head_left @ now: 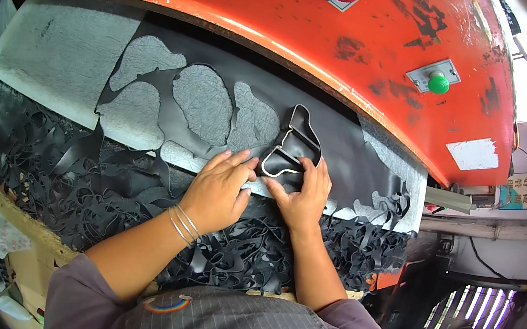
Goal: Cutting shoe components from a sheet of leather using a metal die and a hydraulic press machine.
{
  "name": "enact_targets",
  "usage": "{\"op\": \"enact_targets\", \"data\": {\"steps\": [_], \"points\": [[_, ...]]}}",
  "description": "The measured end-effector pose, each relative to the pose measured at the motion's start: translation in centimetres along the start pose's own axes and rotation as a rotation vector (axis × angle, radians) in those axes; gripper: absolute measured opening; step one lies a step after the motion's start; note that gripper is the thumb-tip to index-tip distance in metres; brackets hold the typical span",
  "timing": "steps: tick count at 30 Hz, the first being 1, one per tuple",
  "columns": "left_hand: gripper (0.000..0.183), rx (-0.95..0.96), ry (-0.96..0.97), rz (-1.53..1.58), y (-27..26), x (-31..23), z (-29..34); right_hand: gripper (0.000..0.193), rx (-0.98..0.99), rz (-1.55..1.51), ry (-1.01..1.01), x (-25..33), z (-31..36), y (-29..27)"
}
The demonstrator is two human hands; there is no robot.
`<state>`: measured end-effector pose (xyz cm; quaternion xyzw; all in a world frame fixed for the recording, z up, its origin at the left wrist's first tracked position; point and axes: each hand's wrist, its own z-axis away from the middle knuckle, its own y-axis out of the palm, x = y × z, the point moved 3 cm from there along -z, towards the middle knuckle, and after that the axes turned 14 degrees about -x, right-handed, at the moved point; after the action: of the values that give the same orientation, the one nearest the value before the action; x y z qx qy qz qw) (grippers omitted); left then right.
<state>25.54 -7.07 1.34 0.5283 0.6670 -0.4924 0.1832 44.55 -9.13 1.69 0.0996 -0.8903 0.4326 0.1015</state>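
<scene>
Metal cutter point(305, 139) at the fingertips of my right hand point(307, 201), lying on the black sheet point(352, 153). My thumb and forefinger pinch its near end. My left hand point(219, 189) rests just beside it, fingers bent, slightly parted and holding nothing. The cutter should handle as stiff and fairly light, perhaps sharp underneath; its upright outer walls seem the best hold. Scraps point(217, 252) lie below my fingers, toward me.

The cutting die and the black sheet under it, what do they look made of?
Cutting die: probably steel strip, judging by its thin dark walls and shiny bare edges. Black sheet: leather or synthetic leather, smooth with a soft sheen; I can't tell which.
</scene>
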Motion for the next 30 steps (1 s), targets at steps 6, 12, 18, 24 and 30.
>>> {"op": "enact_targets", "data": {"steps": [6, 12, 18, 24, 30], "points": [[0.021, 0.029, 0.010, 0.007, -0.2, 0.4, -0.2, 0.071, -0.025, 0.027, -0.040, 0.0, -0.1, 0.3], [0.021, 0.026, 0.037, -0.026, -0.2, -0.3, -0.5, 0.072, -0.046, 0.036, -0.042, 0.2, -0.5, -0.2], [0.022, -0.117, -0.134, 0.048, -3.1, 0.0, -1.7, 0.096, -0.110, -0.171, 0.174, -1.3, -2.3, -3.1], [0.014, -0.965, 0.259, -0.205, -17.8, -2.1, -8.7, 0.059, -0.930, -0.115, 0.027, -0.9, -12.8, -14.1], [0.029, -0.813, 0.397, -0.491, -22.7, -5.1, -7.8, 0.068, -0.977, 0.050, -0.079, 0.2, -12.8, -15.7]]}}
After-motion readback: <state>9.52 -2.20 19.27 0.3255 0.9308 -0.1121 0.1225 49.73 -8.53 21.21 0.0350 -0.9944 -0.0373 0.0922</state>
